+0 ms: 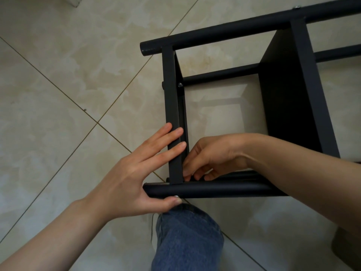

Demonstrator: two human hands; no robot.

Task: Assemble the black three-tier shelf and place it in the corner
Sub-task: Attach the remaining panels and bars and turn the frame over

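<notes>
The black shelf frame (230, 32) lies on its side on the tiled floor, with round tube legs and flat shelf boards. My left hand (136, 173) spans its near corner: straight fingers lie along the end board (172, 94), and the thumb presses a silver screw head (176, 196) under the near tube (214, 189). My right hand (211, 157) reaches inside the frame, fingers curled at the inner side of that joint; what they pinch is hidden. A second board (289, 94) stands further right.
Beige floor tiles (68, 85) with thin joints surround the frame. My knee in blue jeans (187, 237) is just below the near tube. A wall base shows at the top left corner (74, 0). A dark object sits at the lower right edge (345, 249).
</notes>
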